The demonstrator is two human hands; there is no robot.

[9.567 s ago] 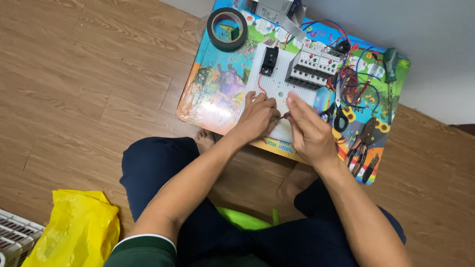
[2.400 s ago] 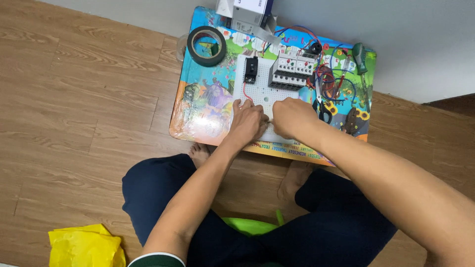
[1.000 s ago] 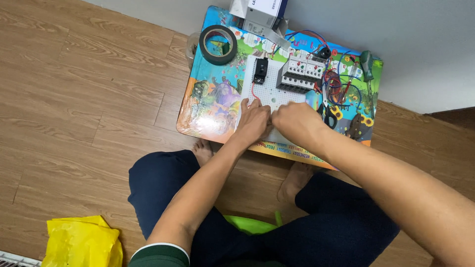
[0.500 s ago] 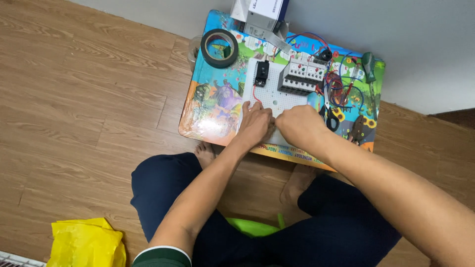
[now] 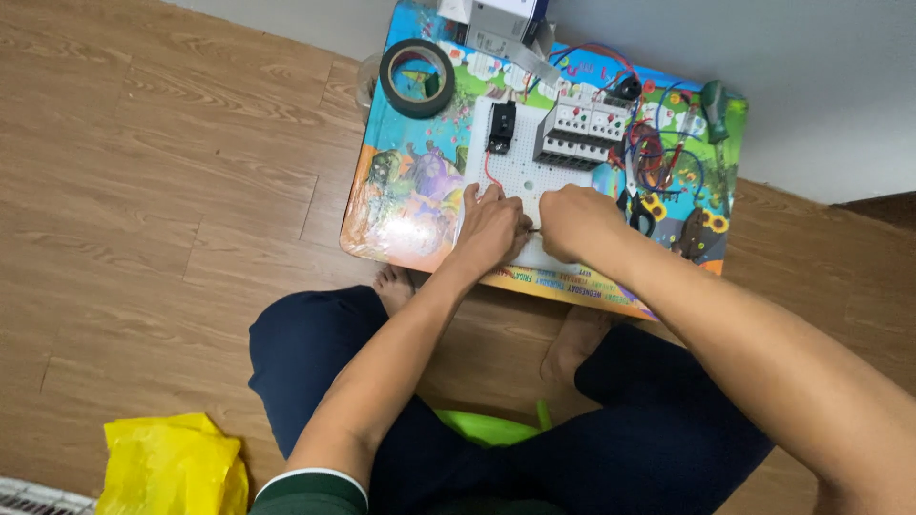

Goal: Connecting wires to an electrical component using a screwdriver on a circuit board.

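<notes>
My left hand [image 5: 491, 227] and my right hand [image 5: 575, 221] meet over the near edge of a white perforated board [image 5: 530, 177] that lies on a small colourful table [image 5: 410, 195]. Both hands have curled fingers pinching something small and thin between them; I cannot make out what it is. A red wire [image 5: 489, 177] runs from a black switch block [image 5: 501, 126] on the board down toward my left hand. A row of grey and white circuit breakers [image 5: 584, 133] is mounted at the board's far right.
A roll of black tape [image 5: 417, 78] lies at the table's far left corner. Tangled red and blue wires [image 5: 658, 153], a green-handled tool [image 5: 713, 99] and yellow-handled pliers [image 5: 701, 229] crowd the right side. A box [image 5: 506, 19] stands at the back. A yellow bag [image 5: 172, 467] lies on the wooden floor.
My hands stay together at the board's near edge; the right hand has shifted slightly right along it. The view has drifted a little between frames.
</notes>
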